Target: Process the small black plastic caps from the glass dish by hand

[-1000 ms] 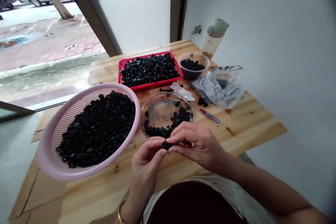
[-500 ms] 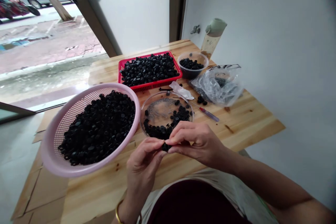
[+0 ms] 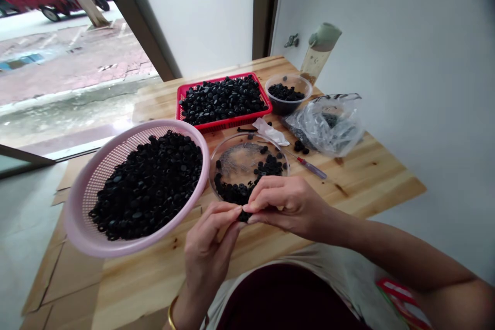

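Note:
My left hand (image 3: 211, 242) and my right hand (image 3: 286, 209) meet fingertip to fingertip above the near side of the table. Between their thumbs and forefingers they pinch a small black plastic part (image 3: 244, 215), mostly covered by the fingers. Just beyond the hands lies a clear round dish (image 3: 232, 140) with small black round pieces and fine thin bits in it. To the left, a pink mesh basket (image 3: 83, 206) is heaped with black ring-shaped and capped parts.
A red basket (image 3: 216, 125) of black caps stands at the back, beside a clear tub (image 3: 288, 105) of black pieces. Right of these are a bottle (image 3: 319, 54), a plastic bag (image 3: 336, 131), a crumpled white wrapper (image 3: 270, 132) and a screwdriver (image 3: 311, 167). The wooden table's edge (image 3: 423, 189) lies right.
Both hands keep the same pinch on the small black part, almost unmoved. The view has shifted slightly, and a red three-wheeled vehicle outside has moved to the right.

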`<action>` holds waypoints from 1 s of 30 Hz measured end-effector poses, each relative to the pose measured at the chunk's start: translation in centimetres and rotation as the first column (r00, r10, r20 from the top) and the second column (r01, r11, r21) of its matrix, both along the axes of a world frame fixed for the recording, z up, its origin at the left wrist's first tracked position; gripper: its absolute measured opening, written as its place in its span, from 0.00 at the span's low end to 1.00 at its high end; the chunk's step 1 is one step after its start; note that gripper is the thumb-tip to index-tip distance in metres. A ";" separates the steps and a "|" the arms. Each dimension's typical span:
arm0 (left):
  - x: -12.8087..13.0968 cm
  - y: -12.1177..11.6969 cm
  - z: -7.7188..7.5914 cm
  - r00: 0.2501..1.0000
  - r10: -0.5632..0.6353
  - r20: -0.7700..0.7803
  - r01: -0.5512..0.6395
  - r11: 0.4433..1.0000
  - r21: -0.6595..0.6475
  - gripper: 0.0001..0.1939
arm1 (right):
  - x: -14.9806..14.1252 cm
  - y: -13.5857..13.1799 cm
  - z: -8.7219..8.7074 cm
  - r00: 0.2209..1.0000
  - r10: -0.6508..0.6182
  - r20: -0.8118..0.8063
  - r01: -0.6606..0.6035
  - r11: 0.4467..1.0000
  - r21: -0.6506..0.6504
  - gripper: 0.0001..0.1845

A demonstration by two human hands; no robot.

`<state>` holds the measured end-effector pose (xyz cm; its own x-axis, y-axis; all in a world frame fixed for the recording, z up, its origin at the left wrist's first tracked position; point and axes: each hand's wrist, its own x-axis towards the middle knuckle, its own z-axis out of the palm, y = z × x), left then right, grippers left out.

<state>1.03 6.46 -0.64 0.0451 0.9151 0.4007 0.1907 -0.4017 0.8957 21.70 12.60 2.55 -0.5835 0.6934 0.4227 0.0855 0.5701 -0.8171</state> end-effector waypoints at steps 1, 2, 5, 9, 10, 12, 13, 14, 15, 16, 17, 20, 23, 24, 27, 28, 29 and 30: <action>0.2 0.0 -0.1 0.999 0.007 0.045 -0.006 1.000 -0.017 0.13 | -0.1 0.0 0.0 1.000 -0.001 -0.011 0.001 1.000 0.000 0.05; 0.4 -0.1 -0.3 0.994 0.023 0.106 -0.019 0.999 -0.041 0.11 | -0.2 0.0 -0.1 1.000 -0.008 -0.025 0.008 1.000 0.004 0.05; 1.2 -0.3 -1.1 0.950 0.108 0.294 -0.072 0.989 -0.132 0.07 | -0.4 -0.2 0.0 0.996 -0.052 -0.068 0.053 0.998 0.018 0.04; 1.5 -0.6 -1.4 0.935 0.126 0.332 -0.083 0.986 -0.141 0.08 | -0.4 -0.5 0.4 0.997 -0.065 -0.050 0.067 0.997 0.040 0.03; 1.4 -0.7 -1.3 0.945 0.103 0.309 -0.070 0.991 -0.118 0.09 | -0.4 -0.6 0.5 0.997 -0.059 -0.040 0.061 0.997 0.048 0.03; 1.1 -0.6 -0.8 0.970 0.050 0.238 -0.037 0.998 -0.060 0.13 | -0.3 -0.7 0.6 0.999 -0.049 -0.024 0.050 0.997 0.056 0.03; 0.9 -0.6 -0.6 0.979 0.026 0.201 -0.020 0.999 -0.031 0.15 | -0.2 -0.8 0.7 0.999 -0.047 -0.022 0.048 0.997 0.057 0.04; 0.7 -0.6 -0.4 0.985 0.008 0.173 -0.007 1.000 -0.007 0.17 | -0.2 -0.8 0.7 0.999 -0.046 -0.027 0.047 0.997 0.057 0.04; 0.6 -0.5 -0.4 0.987 -0.004 0.158 0.002 1.000 0.007 0.18 | -0.2 -0.8 0.6 0.998 -0.042 -0.039 0.044 0.997 0.056 0.04; 0.5 -0.5 -0.3 0.988 -0.013 0.154 0.011 1.000 0.012 0.18 | -0.2 -0.8 0.5 0.998 -0.035 -0.053 0.038 0.998 0.050 0.04; 0.5 -0.5 -0.4 0.986 -0.021 0.163 0.020 1.000 0.010 0.18 | -0.1 -0.7 0.3 0.997 -0.028 -0.066 0.030 0.999 0.037 0.04; 0.7 -0.5 -0.8 0.972 -0.036 0.230 0.043 0.999 -0.025 0.16 | -0.1 -0.2 -0.3 0.995 0.017 -0.096 -0.026 0.995 -0.097 0.03; 1.3 -0.5 -1.3 0.954 -0.037 0.298 0.063 0.995 -0.080 0.12 | -0.3 0.5 -0.7 0.980 0.081 -0.181 -0.154 0.884 -0.441 0.09; 1.5 -0.5 -1.4 0.950 -0.035 0.309 0.068 0.993 -0.095 0.11 | -0.3 0.8 -0.8 0.972 0.083 -0.219 -0.196 0.801 -0.565 0.13; 2.1 -0.5 -1.7 0.951 -0.029 0.307 0.067 0.991 -0.114 0.08 | -0.3 1.2 -0.7 0.963 0.048 -0.266 -0.246 0.562 -0.790 0.23; 2.2 -0.5 -1.7 0.954 -0.028 0.299 0.065 0.991 -0.115 0.07 | -0.2 1.3 -0.7 0.964 0.057 -0.261 -0.253 0.513 -0.820 0.24; 2.3 -0.5 -1.7 0.957 -0.029 0.289 0.065 0.991 -0.115 0.07 | -0.1 1.4 -0.7 0.964 0.083 -0.254 -0.262 0.475 -0.840 0.24; 2.3 -0.5 -1.7 0.960 -0.034 0.279 0.069 0.991 -0.116 0.07 | 0.1 1.4 -0.7 0.963 0.121 -0.241 -0.270 0.441 -0.856 0.22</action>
<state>3.35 5.93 -2.34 -0.0029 0.9575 0.2884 -0.0889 -0.2875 0.9536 21.77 14.02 1.83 -0.7477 0.6110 -0.2600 -0.0735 -0.4653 -0.8821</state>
